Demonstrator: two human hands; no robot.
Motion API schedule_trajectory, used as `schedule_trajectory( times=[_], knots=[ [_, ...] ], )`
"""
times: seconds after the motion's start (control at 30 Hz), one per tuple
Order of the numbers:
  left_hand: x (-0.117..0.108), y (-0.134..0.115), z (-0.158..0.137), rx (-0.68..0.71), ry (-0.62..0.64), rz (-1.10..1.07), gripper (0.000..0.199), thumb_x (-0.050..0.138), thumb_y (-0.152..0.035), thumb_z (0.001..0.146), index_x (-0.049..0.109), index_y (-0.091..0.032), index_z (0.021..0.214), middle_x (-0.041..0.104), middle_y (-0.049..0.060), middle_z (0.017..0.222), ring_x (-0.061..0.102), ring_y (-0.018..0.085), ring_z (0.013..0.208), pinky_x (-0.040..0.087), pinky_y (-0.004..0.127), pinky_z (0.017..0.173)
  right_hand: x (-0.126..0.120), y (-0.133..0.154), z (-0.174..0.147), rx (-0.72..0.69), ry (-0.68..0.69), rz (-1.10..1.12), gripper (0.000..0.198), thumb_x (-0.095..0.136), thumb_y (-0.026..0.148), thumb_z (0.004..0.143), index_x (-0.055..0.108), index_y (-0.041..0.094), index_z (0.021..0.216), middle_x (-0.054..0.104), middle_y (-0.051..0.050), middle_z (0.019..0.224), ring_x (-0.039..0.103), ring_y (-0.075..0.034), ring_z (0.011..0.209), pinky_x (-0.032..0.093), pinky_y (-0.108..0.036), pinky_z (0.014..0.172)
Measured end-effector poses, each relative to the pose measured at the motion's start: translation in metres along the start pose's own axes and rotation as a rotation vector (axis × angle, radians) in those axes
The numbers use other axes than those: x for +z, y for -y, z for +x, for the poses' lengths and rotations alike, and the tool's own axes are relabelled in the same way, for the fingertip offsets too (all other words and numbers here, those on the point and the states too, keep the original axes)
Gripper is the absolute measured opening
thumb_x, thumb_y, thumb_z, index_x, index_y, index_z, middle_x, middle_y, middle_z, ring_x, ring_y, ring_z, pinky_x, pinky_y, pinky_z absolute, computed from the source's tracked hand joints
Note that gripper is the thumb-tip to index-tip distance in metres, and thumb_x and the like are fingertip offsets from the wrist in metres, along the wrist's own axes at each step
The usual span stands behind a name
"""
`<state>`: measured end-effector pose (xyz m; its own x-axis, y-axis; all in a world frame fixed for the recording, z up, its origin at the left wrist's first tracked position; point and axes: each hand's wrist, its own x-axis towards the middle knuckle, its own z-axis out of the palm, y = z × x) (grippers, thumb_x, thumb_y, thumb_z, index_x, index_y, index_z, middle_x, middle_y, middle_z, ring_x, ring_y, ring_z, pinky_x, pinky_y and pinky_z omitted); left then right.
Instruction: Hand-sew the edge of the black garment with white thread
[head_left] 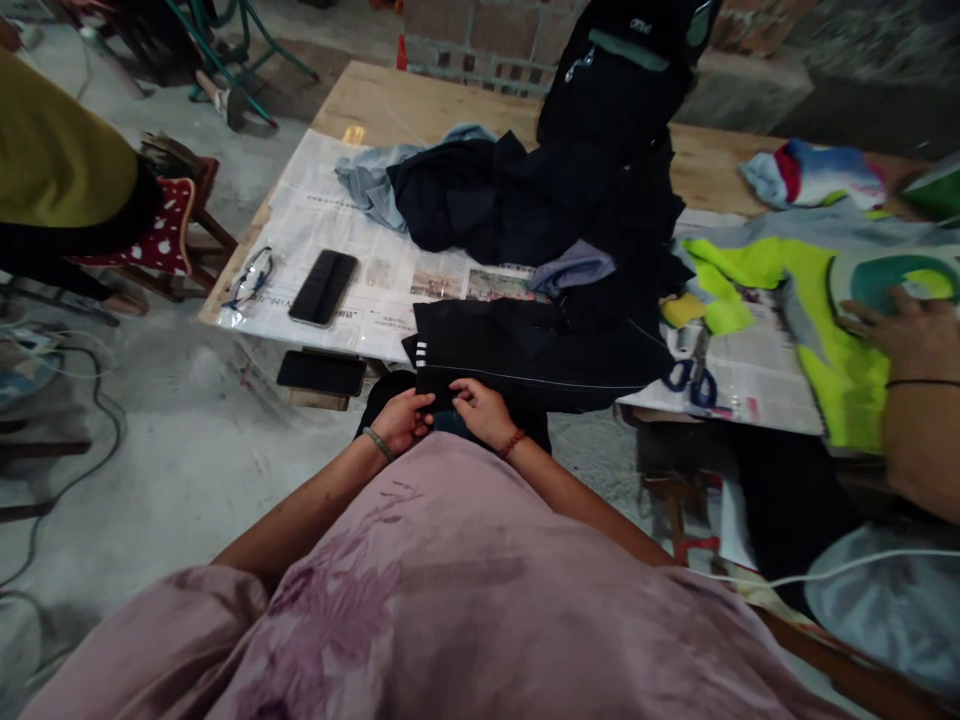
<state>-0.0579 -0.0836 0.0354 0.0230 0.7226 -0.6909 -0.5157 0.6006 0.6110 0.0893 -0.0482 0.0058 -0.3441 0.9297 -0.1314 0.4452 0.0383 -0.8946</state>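
A black garment [517, 345] with a thin pale line along it lies at the table's near edge. Short white stripes mark its left end, which hangs over the edge towards my lap. My left hand [405, 420] pinches the garment's near left corner between thumb and fingers. Close by on the right, my right hand [486, 412] has its thumb and fingertips drawn together beside the cloth's lower edge. Whatever may be between those fingertips is too small to make out. Both hands are just in front of my body, below the tabletop's edge.
Newspaper covers the wooden table [405, 95]. On it are a phone [324, 287], glasses [251, 278], dark clothes [510, 195], a black backpack [615, 80] and blue-handled scissors [697, 375]. At right, a co-worker's hand [911, 330] holds an iron [892, 275] on yellow-grey cloth [817, 320].
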Motion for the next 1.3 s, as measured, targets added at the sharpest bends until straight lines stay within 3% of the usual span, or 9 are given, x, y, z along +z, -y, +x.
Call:
schedule_trajectory(
  times=[0.13,0.4,0.63,0.83,1.07,1.3],
  knots=[
    [0.001,-0.001,-0.001,-0.012,-0.003,-0.004,0.017,0.058,-0.011,0.066,0.048,-0.016,0.078,0.05,-0.004,0.064,0.044,0.004,0.036,0.019,0.013,0.028,-0.004,-0.005,0.001,0.07,-0.018,0.099,0.028,0.046,0.025,0.073,0.059,0.021,0.098,0.053,0.004,0.066,0.043,-0.006,0.046,0.037,-0.02,0.046],
    [0.0,0.0,0.0,-0.017,-0.008,-0.005,0.015,0.058,-0.011,0.066,0.048,-0.016,0.077,0.046,-0.005,0.061,0.044,0.004,0.037,0.019,0.013,0.028,-0.005,-0.002,0.0,0.059,-0.033,0.089,0.025,0.055,0.034,0.071,0.064,0.017,0.087,0.054,0.002,0.061,0.044,-0.008,0.051,0.036,-0.021,0.05],
    [-0.002,0.002,0.003,-0.009,0.006,0.0,0.014,0.057,-0.012,0.068,0.049,-0.016,0.078,0.047,-0.005,0.06,0.044,0.004,0.037,0.019,0.013,0.028,-0.006,0.01,-0.004,-0.105,-0.098,-0.076,0.025,0.059,0.04,0.071,0.064,0.017,0.081,0.053,0.002,0.058,0.046,-0.009,0.053,0.037,-0.022,0.053],
    [0.0,0.001,0.001,-0.016,0.001,-0.009,0.016,0.059,-0.011,0.066,0.048,-0.016,0.077,0.048,-0.005,0.063,0.044,0.004,0.037,0.019,0.013,0.028,-0.006,0.005,-0.002,-0.215,-0.122,-0.197,0.016,0.052,0.027,0.078,0.062,0.018,0.07,0.058,-0.002,0.07,0.053,-0.011,0.064,0.04,-0.022,0.062],
    [0.0,0.001,0.0,-0.021,-0.011,-0.017,0.019,0.059,-0.01,0.066,0.045,-0.016,0.077,0.046,-0.005,0.063,0.043,0.003,0.037,0.018,0.013,0.028,-0.004,0.008,-0.001,-0.23,-0.058,-0.251,0.015,0.049,0.022,0.079,0.059,0.019,0.068,0.057,-0.001,0.071,0.052,-0.011,0.066,0.039,-0.022,0.064],
    [-0.003,0.002,0.004,-0.075,-0.07,-0.082,0.033,0.064,-0.009,0.065,0.039,-0.019,0.086,0.043,-0.008,0.061,0.041,0.002,0.036,0.019,0.012,0.03,-0.001,0.008,-0.003,-0.313,0.034,-0.323,0.016,0.047,0.02,0.08,0.059,0.018,0.069,0.056,-0.003,0.073,0.051,-0.012,0.069,0.038,-0.023,0.065]
  ],
)
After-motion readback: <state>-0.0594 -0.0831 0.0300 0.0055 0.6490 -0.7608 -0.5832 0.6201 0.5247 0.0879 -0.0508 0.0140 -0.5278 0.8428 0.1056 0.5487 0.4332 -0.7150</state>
